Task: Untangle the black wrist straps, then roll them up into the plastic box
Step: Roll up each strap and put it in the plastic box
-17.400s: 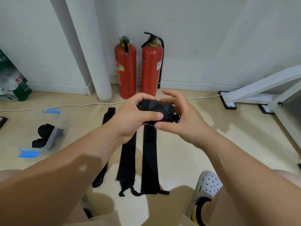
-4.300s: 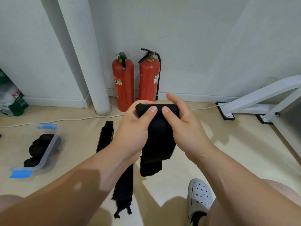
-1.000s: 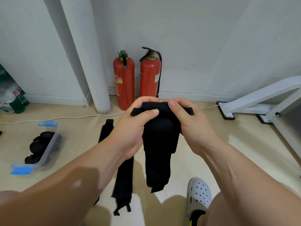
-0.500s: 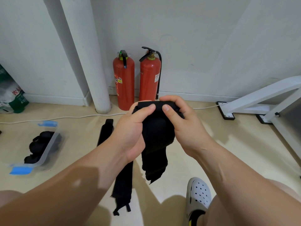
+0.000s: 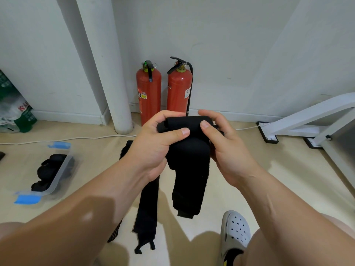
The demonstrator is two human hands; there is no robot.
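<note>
Both hands hold a black wrist strap (image 5: 189,166) at chest height above the floor. My left hand (image 5: 156,144) pinches its rolled top end from the left, and my right hand (image 5: 223,143) grips the same roll from the right. The loose tail hangs down freely, its end off the floor. Another black strap (image 5: 147,206) lies flat on the floor below, partly hidden by my left forearm. A clear plastic box (image 5: 57,177) with blue clips sits on the floor at the left, with rolled black straps (image 5: 49,169) inside.
Two red fire extinguishers (image 5: 163,93) stand against the wall beside a white pipe (image 5: 107,64). A white cable (image 5: 67,139) runs along the floor. A white metal frame (image 5: 307,120) stands at the right. My white clog (image 5: 235,229) rests at the bottom right.
The hanging tail of the held strap is longer than half a second ago, about as long as a second ago. My hands have shifted their grip on the rolled top end.
</note>
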